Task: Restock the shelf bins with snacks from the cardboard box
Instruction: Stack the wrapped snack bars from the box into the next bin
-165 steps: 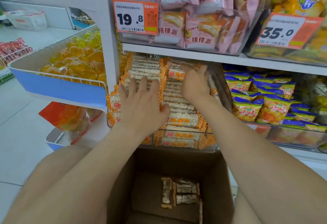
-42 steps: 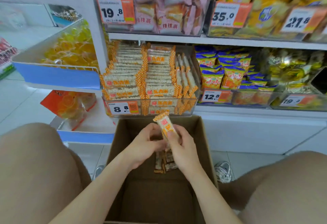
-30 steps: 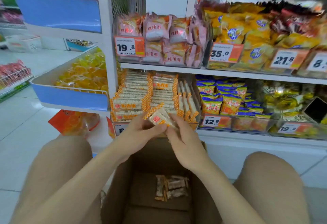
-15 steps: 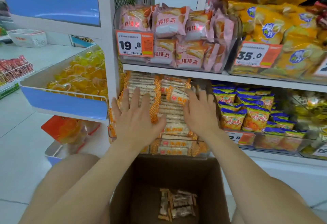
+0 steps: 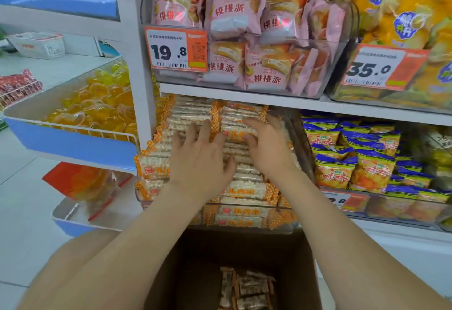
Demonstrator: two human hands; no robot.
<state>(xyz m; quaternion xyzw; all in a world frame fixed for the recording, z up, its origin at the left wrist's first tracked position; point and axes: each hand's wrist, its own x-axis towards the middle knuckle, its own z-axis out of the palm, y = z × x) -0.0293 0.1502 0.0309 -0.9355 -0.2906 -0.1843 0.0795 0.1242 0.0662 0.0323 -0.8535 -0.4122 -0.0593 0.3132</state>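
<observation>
A clear shelf bin [image 5: 281, 230] on the lower shelf is stacked with orange-and-white rice snack bars [image 5: 242, 191]. My left hand [image 5: 199, 160] lies flat on the left stack, fingers spread. My right hand [image 5: 267, 147] rests on the right stack, its fingers curled over the end of one bar with a red label [image 5: 236, 134]. Below, the brown cardboard box [image 5: 299, 270] stands open between my knees, with a few bars [image 5: 245, 287] left on its bottom.
Pink cake packets [image 5: 234, 40] fill the bin above, behind a 19.8 price tag [image 5: 176, 49]. Blue-and-yellow snack bags [image 5: 354, 160] sit to the right. A blue-fronted tray of yellow jelly cups [image 5: 95, 106] juts out at left, above a lower tray holding an orange bag [image 5: 78, 182].
One second ago both hands held a single bar above the box. They have carried it up into the bin and now press on the stacks; my view has moved closer.
</observation>
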